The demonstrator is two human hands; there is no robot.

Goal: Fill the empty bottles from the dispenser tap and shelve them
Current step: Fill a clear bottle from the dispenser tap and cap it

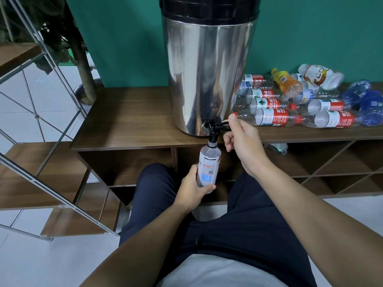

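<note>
Holding the bottle (pixel 207 167) in your left hand (pixel 191 189), you have your fingers and thumb wrapped round its lower body. Its long axis runs almost upright, tilted slightly, with the open neck pointing up and touching the black spout of the tap (pixel 213 131) and its base pointing down toward your lap. The bottle hangs in front of the cabinet (pixel 128 121), below the edge of its top. Your right hand (pixel 241 137) pinches the tap's black lever, thumb on top and fingers curled beneath. The tap sticks out from the foot of the steel dispenser (pixel 207 75), which stands on the cabinet top. To the right of the dispenser, a heap of empty bottles (pixel 294 100) lies on its sides, necks pointing various ways.
</note>
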